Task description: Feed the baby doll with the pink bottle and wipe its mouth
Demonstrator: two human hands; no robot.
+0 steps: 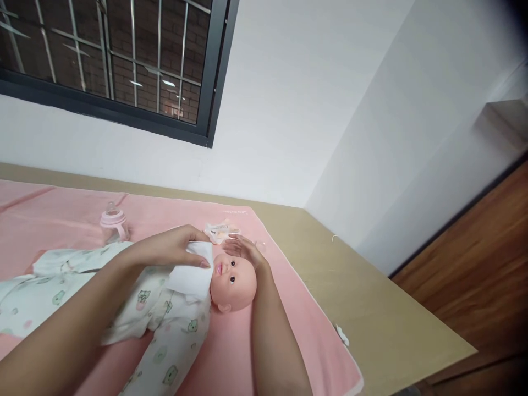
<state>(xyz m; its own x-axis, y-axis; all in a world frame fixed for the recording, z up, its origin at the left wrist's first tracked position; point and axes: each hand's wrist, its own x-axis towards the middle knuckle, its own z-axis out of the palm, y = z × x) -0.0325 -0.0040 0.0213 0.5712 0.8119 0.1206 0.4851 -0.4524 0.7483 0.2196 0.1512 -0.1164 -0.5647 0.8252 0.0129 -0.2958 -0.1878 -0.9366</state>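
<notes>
A baby doll (240,281) lies on its back on a pink blanket (231,352), dressed in a white outfit with a green and pink print (165,313). Over its upper chest, just below the chin, lies a folded white cloth (190,279). My left hand (175,247) grips the far edge of this cloth, thumb on top and the other fingers partly hidden. Curved along the far side of the doll's head is my right hand (247,252), its fingers stretched out and no object visible in it.
A pink-topped baby bottle (114,223) stands on the blanket at the left. Beyond my hands lies a crumpled clear and white packet (218,231). A small white item (342,335) rests at the blanket's right edge. A barred window (124,66) is in the wall behind.
</notes>
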